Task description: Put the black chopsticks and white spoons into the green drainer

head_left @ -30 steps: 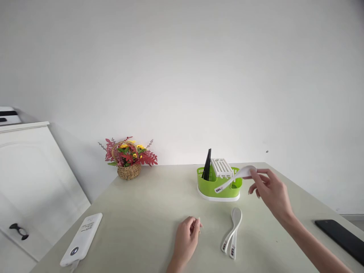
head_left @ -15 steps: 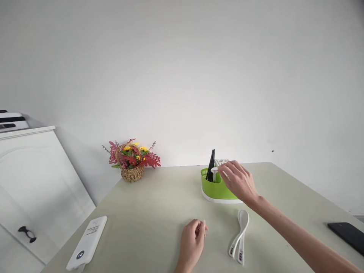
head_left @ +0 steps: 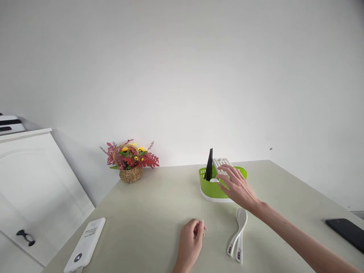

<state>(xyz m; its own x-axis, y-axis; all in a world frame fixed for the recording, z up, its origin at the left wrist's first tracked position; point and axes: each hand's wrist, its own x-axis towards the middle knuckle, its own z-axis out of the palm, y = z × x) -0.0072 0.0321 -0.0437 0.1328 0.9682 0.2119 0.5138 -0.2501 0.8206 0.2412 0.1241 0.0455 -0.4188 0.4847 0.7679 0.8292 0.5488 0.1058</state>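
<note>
My right hand [head_left: 237, 186] hovers over the front of a green cutlery caddy [head_left: 212, 188] on a white base, fingers spread, holding nothing. A white spoon [head_left: 214, 180] lies inside the caddy by my fingertips. The caddy also holds a black utensil [head_left: 209, 169] standing upright and a white slotted insert [head_left: 220, 163]. Two white spoons [head_left: 238, 235] lie side by side on the table in front of the caddy. My left hand [head_left: 190, 242] rests on the table with fingers curled, holding nothing.
A white power bank [head_left: 85, 245] lies near the table's front left. A black phone [head_left: 345, 229] sits at the right edge. A wicker basket of red and yellow flowers [head_left: 129, 161] stands at the back left. A white cabinet [head_left: 31, 182] is left of the table [head_left: 148, 212].
My right hand carried a white spoon from the right over the caddy, let it go inside, and has drawn back slightly with open fingers. My left hand stayed put.
</note>
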